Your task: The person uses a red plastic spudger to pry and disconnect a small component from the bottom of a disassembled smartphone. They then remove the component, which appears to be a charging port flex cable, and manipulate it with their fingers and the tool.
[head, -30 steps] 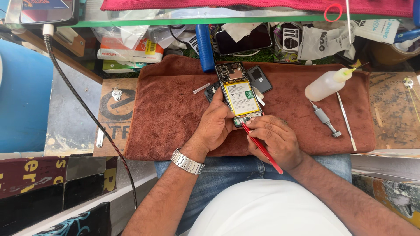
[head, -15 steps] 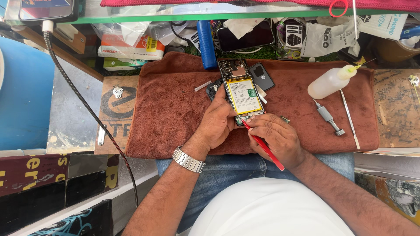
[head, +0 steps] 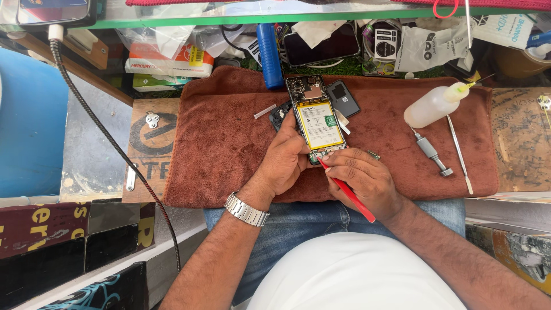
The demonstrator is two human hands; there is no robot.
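Your right hand is clenched around a thin red tool, held like a pen, with its tip set against the lower edge of the opened phone. Your left hand grips that same lower end from the left side, fingers curled onto the frame beside the yellow battery — the silver watch sits on that wrist. The phone lies back-open on the brown towel, lengthwise away from you, its circuit board showing above the battery.

Just right of the phone's top end lies a dark removed cover piece, touching or nearly touching the frame. Farther right on the towel rest a metal screwdriver and a long thin metal pick, well apart from your hands, and above them a white squeeze bottle lies on its side with a yellow-green nozzle. A blue cylinder stands at the towel's far edge — behind it, a dark phone among bags and clutter. A black cable runs down the left side.
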